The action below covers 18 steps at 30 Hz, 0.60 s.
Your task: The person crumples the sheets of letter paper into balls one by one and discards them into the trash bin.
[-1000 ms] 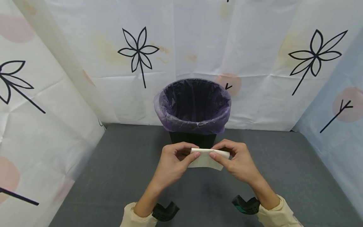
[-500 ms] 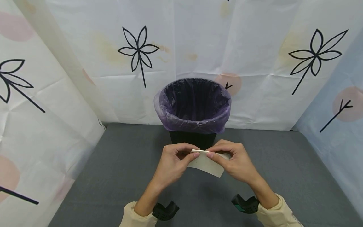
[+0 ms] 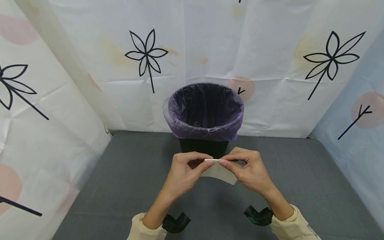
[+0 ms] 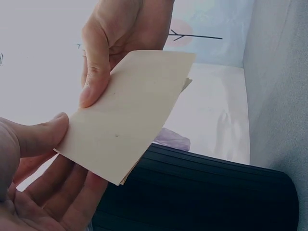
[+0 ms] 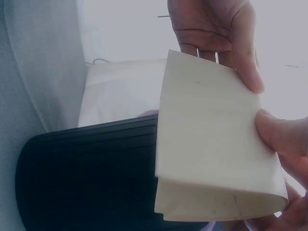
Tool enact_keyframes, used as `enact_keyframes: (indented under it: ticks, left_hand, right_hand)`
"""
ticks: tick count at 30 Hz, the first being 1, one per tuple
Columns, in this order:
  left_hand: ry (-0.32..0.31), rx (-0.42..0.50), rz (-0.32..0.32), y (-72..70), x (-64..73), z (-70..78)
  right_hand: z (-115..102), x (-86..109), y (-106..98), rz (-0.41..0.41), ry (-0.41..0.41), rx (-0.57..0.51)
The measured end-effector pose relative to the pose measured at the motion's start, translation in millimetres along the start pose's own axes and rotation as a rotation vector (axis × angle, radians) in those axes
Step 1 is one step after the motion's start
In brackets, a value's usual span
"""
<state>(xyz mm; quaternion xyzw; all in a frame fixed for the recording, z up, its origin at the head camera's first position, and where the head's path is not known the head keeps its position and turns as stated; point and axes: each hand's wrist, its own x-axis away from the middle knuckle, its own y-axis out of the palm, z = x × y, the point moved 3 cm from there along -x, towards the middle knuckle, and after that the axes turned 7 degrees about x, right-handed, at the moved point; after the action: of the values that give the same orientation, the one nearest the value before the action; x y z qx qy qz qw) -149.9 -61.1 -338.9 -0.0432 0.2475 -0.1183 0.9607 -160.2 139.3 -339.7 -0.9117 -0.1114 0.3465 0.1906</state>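
Observation:
Both hands hold one cream sheet of paper (image 3: 220, 174) in front of the bin, its folded edge up and its two layers hanging down. My left hand (image 3: 185, 170) pinches the left part of the fold between thumb and fingers. Close beside it, my right hand (image 3: 249, 168) pinches the fold too, the thumbs nearly meeting. In the right wrist view the paper (image 5: 207, 130) shows a rounded bend at its near end, the layers slightly apart. The left wrist view shows the paper's (image 4: 130, 106) flat face with a few tiny specks.
A black bin (image 3: 204, 146) lined with a purple plastic bag (image 3: 207, 132) stands just beyond the hands. It stands on a dark grey surface (image 3: 135, 186). White patterned sheets (image 3: 105, 43) hang behind and at the left, a bluish one (image 3: 360, 150) at the right.
The right hand has shifted slightly left along the paper's top edge, nearer the left hand. The top went from a rounded roll to a flatter fold, and the lower right corner hangs lower.

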Motion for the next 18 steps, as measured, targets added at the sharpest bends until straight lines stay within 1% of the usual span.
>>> enact_keyframes:
  ticks: [6,8,10,13,15,18]
  left_hand:
    - [0.083,-0.004,0.017,-0.6,-1.3,-0.6]
    - [0.105,-0.006,0.022,-0.7,-1.5,-1.2]
    - [0.118,-0.006,0.027,-1.0,-1.6,-1.8]
    - [0.123,-0.009,0.028,-0.9,-1.8,-2.2]
    - [0.118,-0.02,0.024,-0.7,-1.9,-1.8]
    - [0.093,-0.035,0.014,-0.2,-1.8,-0.7]
  right_hand:
    - [2.3,-0.2,-1.3,-0.059,0.094,0.019]
    - [2.4,0.0,-2.3,-0.079,0.104,0.029]
    - [1.8,0.0,-3.3,-0.088,0.094,0.039]
    - [0.4,-0.3,-4.6,-0.071,0.055,0.058]
    - [-0.3,-0.5,-5.1,-0.05,0.034,0.07]
    - [-0.7,-0.1,-5.4,-0.025,0.019,0.083]
